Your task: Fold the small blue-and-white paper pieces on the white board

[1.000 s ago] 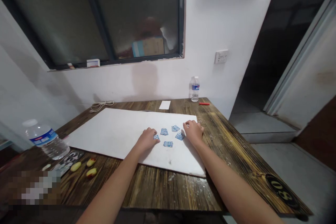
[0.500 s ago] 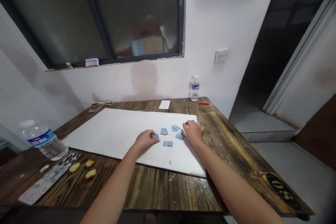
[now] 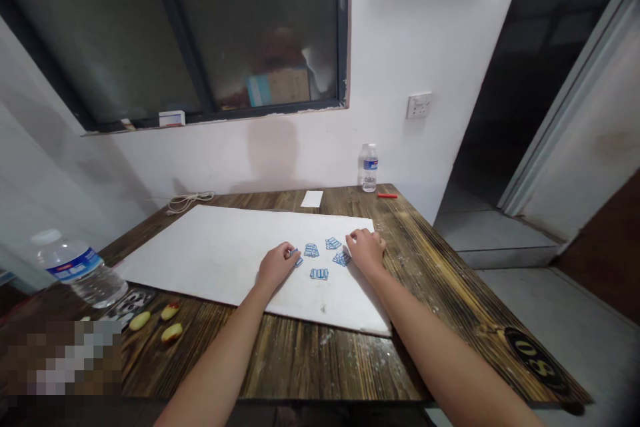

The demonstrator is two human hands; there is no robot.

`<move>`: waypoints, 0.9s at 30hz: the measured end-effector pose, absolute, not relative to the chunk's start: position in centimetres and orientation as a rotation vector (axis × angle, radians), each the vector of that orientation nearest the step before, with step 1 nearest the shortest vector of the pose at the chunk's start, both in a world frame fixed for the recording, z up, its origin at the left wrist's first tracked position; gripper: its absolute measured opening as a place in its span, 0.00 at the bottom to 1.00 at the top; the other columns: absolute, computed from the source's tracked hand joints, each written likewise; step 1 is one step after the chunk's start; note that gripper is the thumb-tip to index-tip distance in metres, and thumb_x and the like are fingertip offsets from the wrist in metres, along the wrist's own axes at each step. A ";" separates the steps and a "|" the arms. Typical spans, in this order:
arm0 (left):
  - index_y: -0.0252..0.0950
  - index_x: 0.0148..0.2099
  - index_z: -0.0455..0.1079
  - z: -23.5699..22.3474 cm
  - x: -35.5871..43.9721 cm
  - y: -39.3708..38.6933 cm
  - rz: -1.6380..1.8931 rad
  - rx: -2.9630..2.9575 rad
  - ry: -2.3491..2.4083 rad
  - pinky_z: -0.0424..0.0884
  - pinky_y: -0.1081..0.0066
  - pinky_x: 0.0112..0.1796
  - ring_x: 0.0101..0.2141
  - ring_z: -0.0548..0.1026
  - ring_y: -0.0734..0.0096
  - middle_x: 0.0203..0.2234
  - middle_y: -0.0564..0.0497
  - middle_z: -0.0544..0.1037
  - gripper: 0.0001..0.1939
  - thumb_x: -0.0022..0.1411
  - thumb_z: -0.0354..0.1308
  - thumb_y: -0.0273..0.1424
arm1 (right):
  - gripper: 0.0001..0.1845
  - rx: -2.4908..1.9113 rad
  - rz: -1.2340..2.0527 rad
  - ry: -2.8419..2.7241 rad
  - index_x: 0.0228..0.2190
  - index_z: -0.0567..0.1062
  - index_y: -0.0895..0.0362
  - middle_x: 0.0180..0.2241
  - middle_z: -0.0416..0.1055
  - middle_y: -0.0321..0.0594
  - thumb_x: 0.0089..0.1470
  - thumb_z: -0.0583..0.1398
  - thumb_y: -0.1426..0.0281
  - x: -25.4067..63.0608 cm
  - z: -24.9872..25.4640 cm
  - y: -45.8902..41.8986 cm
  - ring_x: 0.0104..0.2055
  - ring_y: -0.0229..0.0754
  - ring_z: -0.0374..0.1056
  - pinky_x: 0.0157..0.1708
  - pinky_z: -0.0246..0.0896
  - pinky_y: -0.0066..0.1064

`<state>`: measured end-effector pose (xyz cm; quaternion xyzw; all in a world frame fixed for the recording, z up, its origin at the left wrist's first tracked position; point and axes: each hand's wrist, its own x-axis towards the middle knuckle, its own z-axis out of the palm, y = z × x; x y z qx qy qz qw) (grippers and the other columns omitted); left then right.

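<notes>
Small flat cut-out pieces, white with blue outlines, lie in several little clusters on a white board [image 3: 200, 247]. With thumb and fingertips together, my left hand [image 3: 276, 265] pinches a blue-and-white piece [image 3: 299, 261] at the left of the group, partly hidden by the fingers. Beside it lie an upper cluster [image 3: 311, 251] and a lower cluster [image 3: 319, 274]. My right hand [image 3: 367, 250] rests near the board's right edge, fingers loosely bent and apart, with nothing visible in them. Just left of it are a back cluster [image 3: 333, 243] and a right cluster [image 3: 342, 258].
A large water bottle [image 3: 83, 270] leans at the left, near yellowish cut pieces [image 3: 172, 333]. Along the back of the wooden table [image 3: 430, 307] are a cable [image 3: 189, 201], white paper [image 3: 312, 199], a small bottle [image 3: 369, 170] and a red stick [image 3: 387, 196].
My left fingers have shifted slightly away from me, and the piece at them is turned differently. My right hand stays about where it was. The view has moved a little.
</notes>
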<state>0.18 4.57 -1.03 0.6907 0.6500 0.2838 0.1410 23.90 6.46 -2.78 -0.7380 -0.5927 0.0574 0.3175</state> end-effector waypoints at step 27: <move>0.37 0.33 0.60 -1.7 2.8 3.7 1.157 1.656 1.104 0.66 0.76 0.26 0.23 0.71 0.76 0.22 0.54 0.75 0.12 0.58 0.57 0.40 | 0.12 -0.959 0.218 -1.966 0.27 0.73 0.56 0.27 0.69 0.39 0.60 0.55 0.65 22.5 -3.1 6.2 0.33 0.42 0.61 0.36 0.52 0.34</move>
